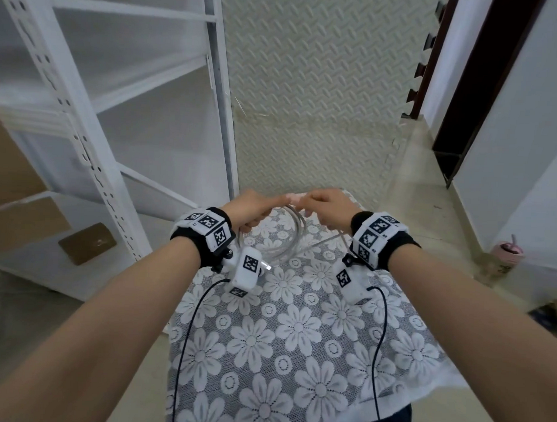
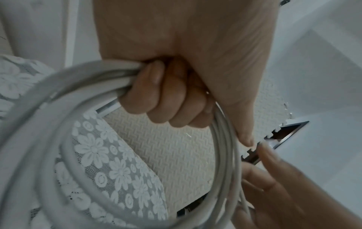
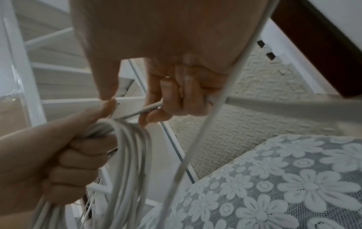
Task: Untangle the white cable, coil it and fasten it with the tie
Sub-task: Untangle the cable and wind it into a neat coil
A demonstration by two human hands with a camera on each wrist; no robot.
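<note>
The white cable [image 1: 294,230] hangs in several round loops above the far end of the table. My left hand [image 1: 252,206] grips the top of the coil [image 2: 78,86], fingers curled round the bundled strands. My right hand [image 1: 326,209] is right beside it, thumbs touching, and holds the loose strand [image 3: 145,110] with its fingers curled round it. One length [image 3: 211,108] runs past the right palm down toward the table. A connector end [image 2: 107,109] sticks out under the left fingers. I see no tie.
The table carries a white lace cloth with flowers [image 1: 298,337]. A white metal shelf rack [image 1: 93,135] stands close on the left. Textured foam mats [image 1: 322,86] cover the floor ahead, and a dark door frame [image 1: 471,91] is at the right.
</note>
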